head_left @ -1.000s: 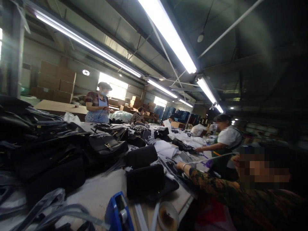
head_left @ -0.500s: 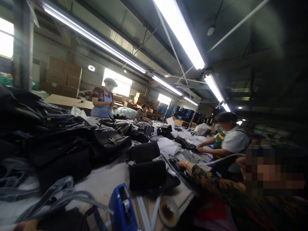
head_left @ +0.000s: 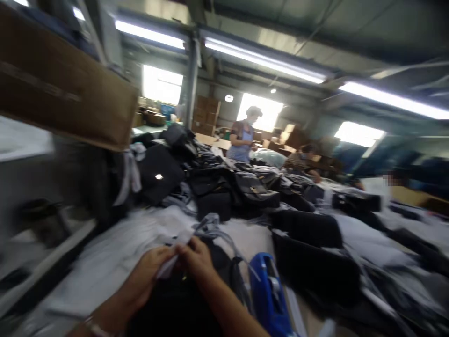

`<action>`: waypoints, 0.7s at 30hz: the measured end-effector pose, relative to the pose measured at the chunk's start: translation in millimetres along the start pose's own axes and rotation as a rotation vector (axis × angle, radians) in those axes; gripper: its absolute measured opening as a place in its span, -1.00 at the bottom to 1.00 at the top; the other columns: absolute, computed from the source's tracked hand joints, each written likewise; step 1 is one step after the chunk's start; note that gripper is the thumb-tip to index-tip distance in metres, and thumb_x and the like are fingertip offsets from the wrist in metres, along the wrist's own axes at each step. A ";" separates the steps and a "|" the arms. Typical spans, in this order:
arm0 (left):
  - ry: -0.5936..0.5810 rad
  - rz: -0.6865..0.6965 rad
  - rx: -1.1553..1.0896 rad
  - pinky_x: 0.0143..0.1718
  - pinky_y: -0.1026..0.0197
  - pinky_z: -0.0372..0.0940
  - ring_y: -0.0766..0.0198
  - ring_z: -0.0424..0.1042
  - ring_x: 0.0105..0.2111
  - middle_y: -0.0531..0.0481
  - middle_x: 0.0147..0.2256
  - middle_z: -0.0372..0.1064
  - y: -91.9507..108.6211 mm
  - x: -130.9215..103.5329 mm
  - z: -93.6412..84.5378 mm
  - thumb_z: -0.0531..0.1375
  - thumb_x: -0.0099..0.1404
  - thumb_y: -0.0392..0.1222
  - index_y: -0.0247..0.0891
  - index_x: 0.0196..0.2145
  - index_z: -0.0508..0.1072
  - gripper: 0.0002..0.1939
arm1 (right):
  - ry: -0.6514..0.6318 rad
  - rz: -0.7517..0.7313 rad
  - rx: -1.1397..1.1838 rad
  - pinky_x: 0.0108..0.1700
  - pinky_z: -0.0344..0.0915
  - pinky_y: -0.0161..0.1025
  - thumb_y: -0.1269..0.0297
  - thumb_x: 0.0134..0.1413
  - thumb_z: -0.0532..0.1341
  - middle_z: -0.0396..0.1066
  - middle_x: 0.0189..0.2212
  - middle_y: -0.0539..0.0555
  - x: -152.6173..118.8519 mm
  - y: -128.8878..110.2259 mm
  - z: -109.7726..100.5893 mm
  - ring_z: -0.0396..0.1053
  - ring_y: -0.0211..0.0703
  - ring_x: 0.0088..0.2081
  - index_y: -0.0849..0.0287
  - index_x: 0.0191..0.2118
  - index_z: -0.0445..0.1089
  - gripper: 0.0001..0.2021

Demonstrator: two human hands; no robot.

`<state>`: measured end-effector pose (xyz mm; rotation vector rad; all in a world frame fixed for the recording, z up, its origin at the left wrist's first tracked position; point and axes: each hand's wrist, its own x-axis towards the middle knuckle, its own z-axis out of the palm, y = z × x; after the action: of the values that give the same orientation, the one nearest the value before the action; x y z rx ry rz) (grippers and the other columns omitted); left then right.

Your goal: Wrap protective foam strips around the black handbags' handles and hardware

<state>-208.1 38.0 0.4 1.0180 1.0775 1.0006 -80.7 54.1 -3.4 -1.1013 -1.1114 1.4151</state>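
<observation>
Both hands are close together at the lower middle, over a black bag (head_left: 175, 309). My left hand (head_left: 149, 274) has its fingers pinched on a piece of white paper (head_left: 167, 264). Beside it, my right hand (head_left: 198, 260) is closed on the same paper, fingertips nearly touching the left ones. A strap wrapped in clear grey plastic (head_left: 213, 224) loops just behind my right hand. White sheets (head_left: 119, 252) are spread to the left of the hands. The picture is blurred by motion.
A blue tape dispenser (head_left: 270, 295) stands right of my hands. Black bags (head_left: 315, 262) lie farther right, with more bags (head_left: 217, 187) piled behind. A cardboard box (head_left: 63, 79) juts in at upper left. A person in a blue apron (head_left: 243, 140) stands across the table; others are at right.
The view has swung left. Both my hands are now in sight with white paper between them. The tape dispenser appears farther right, and the nearby people at the right have left the view.
</observation>
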 end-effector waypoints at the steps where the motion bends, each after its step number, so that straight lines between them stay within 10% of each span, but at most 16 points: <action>1: -0.025 0.026 -0.035 -0.37 0.24 0.26 0.25 0.39 -0.43 -0.02 -0.45 0.46 -3.2 -2.1 -8.5 0.28 0.16 0.10 -0.33 -0.44 0.48 -0.63 | -0.038 0.008 0.007 -0.53 0.19 -0.38 -0.08 -0.23 0.39 0.42 -0.50 -0.04 2.2 1.6 -0.8 0.29 -0.29 -0.56 0.20 -0.22 0.43 -0.49; 6: 0.070 0.018 -0.040 -0.52 0.27 0.14 0.29 0.33 -0.54 -0.01 -0.52 0.44 -11.1 9.0 -17.2 0.24 0.18 0.06 -0.30 -0.44 0.46 -0.67 | -0.150 0.037 -0.001 -0.59 0.09 -0.39 -0.10 -0.11 0.34 0.31 -0.65 -0.08 10.7 8.6 -5.5 0.24 -0.30 -0.64 0.24 -0.29 0.39 -0.54; 21: -0.149 -0.063 -0.073 -0.42 0.29 0.24 0.29 0.45 -0.47 -0.12 -0.40 0.51 -15.5 7.9 -21.9 0.20 0.24 0.18 -0.37 -0.33 0.50 -0.53 | -0.090 0.008 -0.144 -0.62 0.14 -0.37 -0.25 -0.08 0.25 0.18 -0.65 -0.10 12.3 14.7 -14.8 0.15 -0.30 -0.64 0.21 -0.33 0.43 -0.47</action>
<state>-226.1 45.3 -19.8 0.9780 0.9384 0.8927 -69.8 66.1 -21.3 -1.1532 -1.2913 1.4199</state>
